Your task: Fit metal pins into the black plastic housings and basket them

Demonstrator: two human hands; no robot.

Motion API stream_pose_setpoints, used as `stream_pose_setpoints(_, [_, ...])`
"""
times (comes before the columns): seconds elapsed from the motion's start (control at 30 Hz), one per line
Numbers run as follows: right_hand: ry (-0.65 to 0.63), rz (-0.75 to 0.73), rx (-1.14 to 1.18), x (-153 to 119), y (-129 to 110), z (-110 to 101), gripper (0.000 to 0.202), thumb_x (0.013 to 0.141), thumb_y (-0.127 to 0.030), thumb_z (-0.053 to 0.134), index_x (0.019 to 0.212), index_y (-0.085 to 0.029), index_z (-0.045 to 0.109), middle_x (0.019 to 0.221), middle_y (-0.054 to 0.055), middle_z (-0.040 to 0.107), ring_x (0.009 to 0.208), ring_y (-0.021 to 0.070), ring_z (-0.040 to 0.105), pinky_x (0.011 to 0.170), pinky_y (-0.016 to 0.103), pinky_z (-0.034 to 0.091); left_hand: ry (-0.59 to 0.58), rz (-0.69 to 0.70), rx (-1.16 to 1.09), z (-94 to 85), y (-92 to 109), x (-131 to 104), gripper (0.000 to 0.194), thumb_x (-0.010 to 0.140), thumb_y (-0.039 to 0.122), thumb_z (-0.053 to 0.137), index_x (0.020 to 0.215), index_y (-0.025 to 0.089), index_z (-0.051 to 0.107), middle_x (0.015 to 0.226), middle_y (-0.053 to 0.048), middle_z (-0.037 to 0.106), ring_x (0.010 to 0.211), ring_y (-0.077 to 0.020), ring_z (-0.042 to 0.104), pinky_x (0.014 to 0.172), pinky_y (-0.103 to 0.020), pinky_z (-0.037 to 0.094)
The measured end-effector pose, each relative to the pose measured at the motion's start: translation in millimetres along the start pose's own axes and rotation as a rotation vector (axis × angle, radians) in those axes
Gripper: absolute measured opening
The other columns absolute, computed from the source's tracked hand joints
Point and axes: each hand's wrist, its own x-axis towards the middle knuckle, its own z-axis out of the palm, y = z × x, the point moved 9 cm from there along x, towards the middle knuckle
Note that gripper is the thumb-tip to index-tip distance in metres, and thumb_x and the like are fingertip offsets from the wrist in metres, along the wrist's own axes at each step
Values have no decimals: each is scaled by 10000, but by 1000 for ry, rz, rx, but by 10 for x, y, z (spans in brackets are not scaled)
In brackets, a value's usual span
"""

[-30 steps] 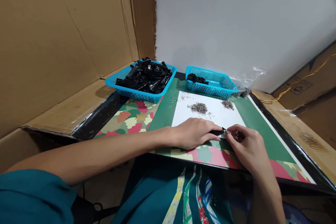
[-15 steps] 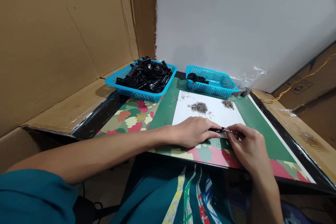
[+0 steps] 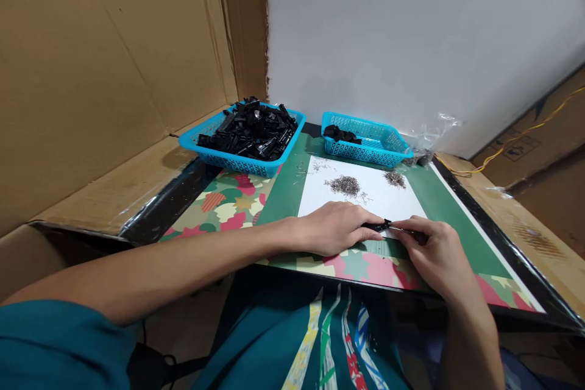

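My left hand [image 3: 340, 226] rests over the near edge of the white paper [image 3: 315, 201], thumb and fingers closed on a small black plastic part [image 3: 377, 227]. Opposite it, my right hand [image 3: 436, 256] pinches a thin metal tool [image 3: 402, 230], which may be tweezers. Its tip meets the right end of the black part. Much of the tool is hidden by the fingers. Beyond the hands, a heap of tiny metal pieces [image 3: 346, 186] lies on the paper, with a smaller heap [image 3: 395, 179] to its right.
A blue basket [image 3: 242, 163] full of black plastic parts stands at the back left. Another blue basket [image 3: 361, 152] holds a few black pieces. Beside it sits a clear plastic bag [image 3: 427, 143]. Cardboard [image 3: 137, 42] walls the left side; a yellow cable [image 3: 507, 149] runs at right.
My right hand has shifted slightly, and its fingers lie straighter along the tool. My left hand keeps its hold on the black part. The view has turned slightly.
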Motion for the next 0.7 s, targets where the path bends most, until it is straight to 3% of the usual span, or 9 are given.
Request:
stream_pose_setpoints(0.3, [-44,103,-3,-10,128,-15,361,887,-472,621,917,-201,858,878,97,835,745,267,731,664,343,496,-10,-11,19,-3,5,7,338,1082,401,531,1336,271,713,1240,-67,787,1107,-275,741,812,-312,488])
stream_pose_setpoints(0.53, [0,89,-15,21,54,-11,402,907,-520,607,861,-180,816,639,37,689,572,192,571,562,315,402,-8,-34,6,-8,0,6,378,1077,411,543,1393,263,686,1324,-78,757,1204,-289,714,917,-339,508])
stream_pose_setpoints(0.7, [2,94,-12,34,63,11,365,881,-512,621,823,-188,778,627,32,670,568,188,558,561,313,393,-13,-7,-6,-22,42,6,365,1076,371,553,1391,246,689,1319,-86,758,1182,-288,722,902,-340,507])
